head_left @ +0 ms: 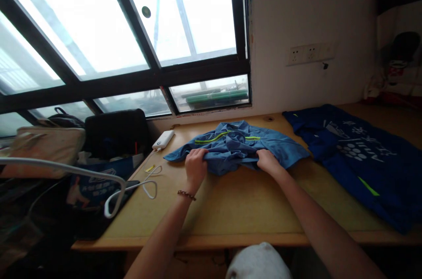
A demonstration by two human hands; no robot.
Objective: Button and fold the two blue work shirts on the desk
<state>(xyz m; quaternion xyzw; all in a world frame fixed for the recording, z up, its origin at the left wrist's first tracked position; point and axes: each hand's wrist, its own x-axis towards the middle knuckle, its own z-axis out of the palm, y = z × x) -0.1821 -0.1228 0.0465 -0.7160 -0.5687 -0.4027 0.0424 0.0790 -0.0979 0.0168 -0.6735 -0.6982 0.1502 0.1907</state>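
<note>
A light blue shirt (pixel 270 138) with yellow-green stripes lies bunched on the wooden table (pixel 231 208). My left hand (pixel 196 164), with a beaded bracelet at the wrist, is closed on the shirt's near left edge. On the near right edge, my right hand (pixel 267 161) grips the same cloth. Between the two hands the fabric is gathered in folds. Both hands' fingertips are partly hidden by the cloth. To the right lies a dark blue shirt (pixel 349 151) with white printing, spread out and close to the light blue shirt's right end.
A white power bank (pixel 163 140) sits at the table's back left, with a white cable (pixel 114 178) looping past the left edge. Bags (pixel 42 147) and a dark chair-like shape (pixel 117 131) stand left of the table. Behind are a window and wall sockets (pixel 311 53).
</note>
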